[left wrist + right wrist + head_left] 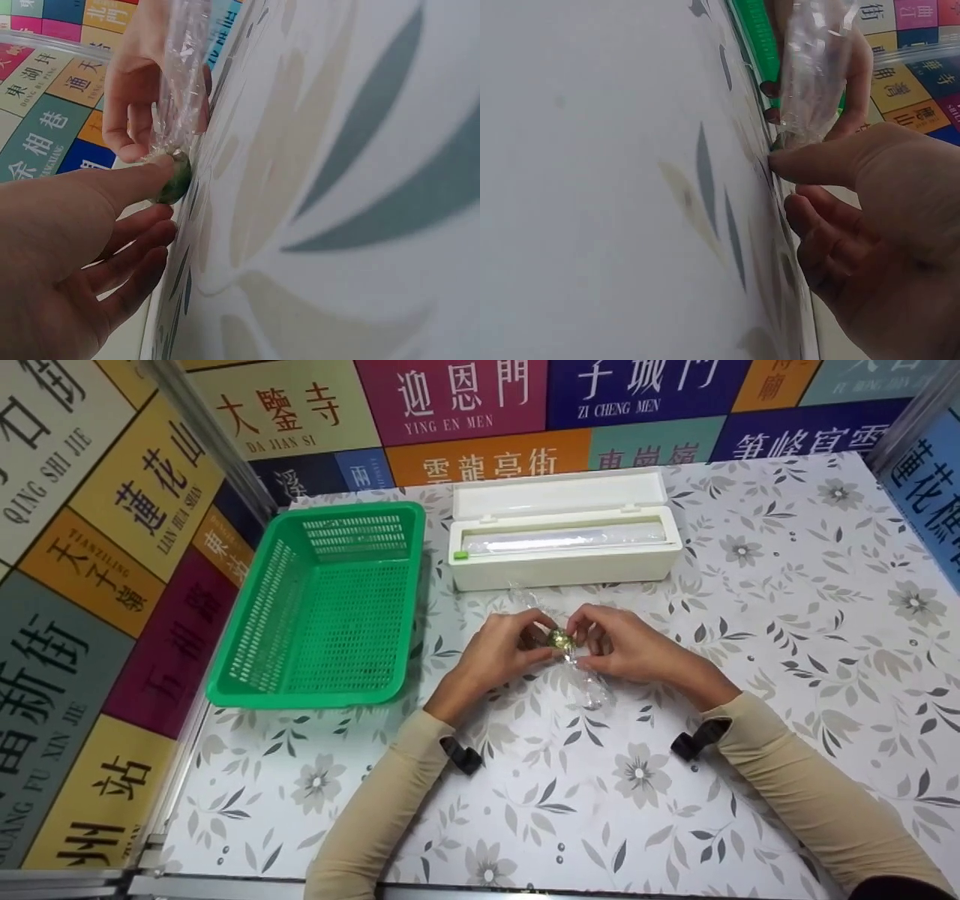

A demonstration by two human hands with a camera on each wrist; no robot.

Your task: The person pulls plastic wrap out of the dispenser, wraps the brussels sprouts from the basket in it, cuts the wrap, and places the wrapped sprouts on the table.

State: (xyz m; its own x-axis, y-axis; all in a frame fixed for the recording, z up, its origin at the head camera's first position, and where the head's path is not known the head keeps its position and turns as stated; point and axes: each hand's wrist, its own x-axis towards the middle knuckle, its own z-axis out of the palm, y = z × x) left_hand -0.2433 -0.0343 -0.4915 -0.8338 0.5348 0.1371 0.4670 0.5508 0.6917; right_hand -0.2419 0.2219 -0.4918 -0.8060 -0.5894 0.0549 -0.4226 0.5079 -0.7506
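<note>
A small, round, shiny green thing [560, 640] sits between the two hands above the patterned tabletop, wrapped in clear plastic film [589, 684]. With thumb and fingers the left hand [495, 649] pinches it; in the left wrist view the thumb presses on the green thing [178, 182]. From the other side the right hand [630, 645] pinches the film close beside it. Loose film trails out on both sides, toward the white box and toward the person. In the right wrist view, the film [814, 75] stands up crumpled beyond the right thumb, hiding most of the green thing.
At the left stands a green plastic basket [411, 607] with mesh walls. Behind the hands is a long white box [562, 572] with its lid raised, holding a roll of clear film [570, 538] and a small green slider [460, 555]. Sign-covered panels [465, 405] border the table.
</note>
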